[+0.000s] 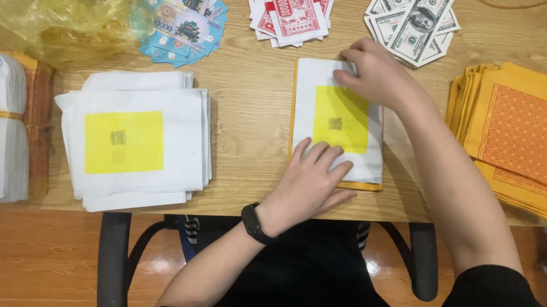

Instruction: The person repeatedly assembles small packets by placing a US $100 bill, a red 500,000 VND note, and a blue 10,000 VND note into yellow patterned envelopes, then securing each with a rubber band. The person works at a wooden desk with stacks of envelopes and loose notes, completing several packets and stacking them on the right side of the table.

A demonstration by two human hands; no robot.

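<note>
Work in hand: 1 white sheet with a yellow square [339,121] lies in the middle of the tabletop [253,90], on top of an orange-edged sheet whose border shows at the left and bottom sides.
Left hand [311,181]: flat on the lower edge of the sheet, fingers spread narrow and pressing, holding nothing.
Right hand [375,73]: rests on the upper right corner of the sheet, fingers bent down on the paper; I cannot tell if they pinch it.
Done so far: it seems the white sheet is already placed on the orange one and squared.
Left to do: judging from the supplies, much remains; a thick white stack [136,142] and an orange stack [532,143] wait at both sides.
Not yet used: the blue notes [186,21], red notes [291,6] and grey banknotes [410,22] lie fanned at the far edge, well apart from the sheet.
Also there: a yellow plastic bag [59,2] at the far left.
</note>
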